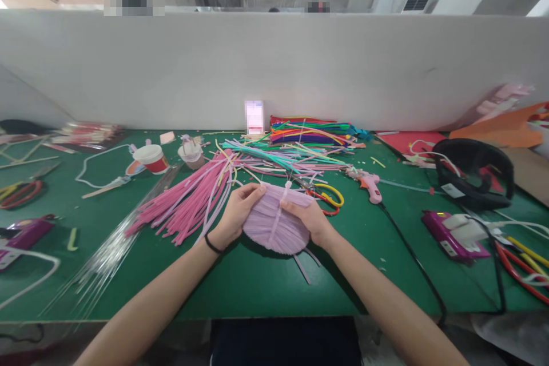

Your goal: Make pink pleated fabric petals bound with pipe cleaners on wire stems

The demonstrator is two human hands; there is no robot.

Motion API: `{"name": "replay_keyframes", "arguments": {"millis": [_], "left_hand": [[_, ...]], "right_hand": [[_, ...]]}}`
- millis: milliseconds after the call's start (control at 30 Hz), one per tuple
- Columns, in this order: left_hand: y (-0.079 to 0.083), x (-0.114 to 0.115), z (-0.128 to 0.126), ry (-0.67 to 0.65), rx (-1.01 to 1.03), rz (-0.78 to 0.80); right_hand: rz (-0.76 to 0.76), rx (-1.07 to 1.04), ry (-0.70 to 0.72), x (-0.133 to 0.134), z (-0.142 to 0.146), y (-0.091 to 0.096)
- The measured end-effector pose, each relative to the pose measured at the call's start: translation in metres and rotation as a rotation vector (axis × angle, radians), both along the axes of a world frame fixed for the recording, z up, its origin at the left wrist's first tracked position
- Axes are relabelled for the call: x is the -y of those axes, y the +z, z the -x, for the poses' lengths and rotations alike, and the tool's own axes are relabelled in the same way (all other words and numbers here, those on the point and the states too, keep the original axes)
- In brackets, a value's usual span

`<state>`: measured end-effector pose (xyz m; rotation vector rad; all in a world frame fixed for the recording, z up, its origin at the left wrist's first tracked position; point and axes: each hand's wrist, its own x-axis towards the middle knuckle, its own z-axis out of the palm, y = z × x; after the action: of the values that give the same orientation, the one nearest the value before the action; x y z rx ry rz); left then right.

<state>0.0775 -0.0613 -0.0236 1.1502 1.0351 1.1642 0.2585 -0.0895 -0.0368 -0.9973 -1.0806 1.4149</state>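
A rounded fan of pale lilac pipe cleaners (pixel 274 223), bound down its middle with a white tie, is held just above the green table (pixel 257 280). My left hand (pixel 234 214) grips its left edge with the fingers curled over the top. My right hand (pixel 309 218) grips its right edge the same way. A black band circles my left wrist. Two loose lilac ends stick out below the fan.
Pink pipe cleaners (pixel 184 203) lie spread to the left, a heap of coloured ones (pixel 309 131) behind. Yellow-handled scissors (pixel 328 195) and a pink glue gun (pixel 369 183) lie right of the fan. A red cup (pixel 151 158), clear rods (pixel 107 251) and a black headset (pixel 476 174) are nearby.
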Motion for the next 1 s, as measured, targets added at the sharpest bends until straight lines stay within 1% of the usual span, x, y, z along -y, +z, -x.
{"name": "replay_keyframes", "arguments": {"millis": [100, 233, 400, 533, 667, 767, 900, 1000], "left_hand": [[0.003, 0.002, -0.001, -0.009, -0.017, 0.003], [0.003, 0.000, 0.001, -0.007, -0.007, 0.013], [0.003, -0.001, 0.003, 0.038, -0.033, -0.028], [0.003, -0.003, 0.005, 0.042, -0.056, -0.025], [0.006, -0.004, 0.008, 0.067, -0.107, -0.077], [0.009, -0.003, 0.008, 0.028, -0.145, -0.084], [0.012, -0.001, 0.009, -0.008, -0.087, -0.044], [0.011, -0.002, 0.009, -0.017, -0.090, -0.013]], "right_hand": [[0.000, 0.051, -0.035, 0.001, 0.001, -0.001], [-0.012, 0.100, -0.042, 0.000, -0.002, -0.002], [-0.027, 0.112, -0.014, 0.002, -0.003, 0.000], [-0.015, 0.112, 0.032, 0.004, -0.004, 0.003], [0.000, 0.130, 0.073, 0.004, -0.006, 0.006], [-0.003, 0.115, 0.063, 0.004, -0.007, 0.007], [-0.021, 0.111, 0.056, 0.004, -0.007, 0.007], [-0.038, 0.126, 0.051, 0.004, -0.008, 0.006]]}}
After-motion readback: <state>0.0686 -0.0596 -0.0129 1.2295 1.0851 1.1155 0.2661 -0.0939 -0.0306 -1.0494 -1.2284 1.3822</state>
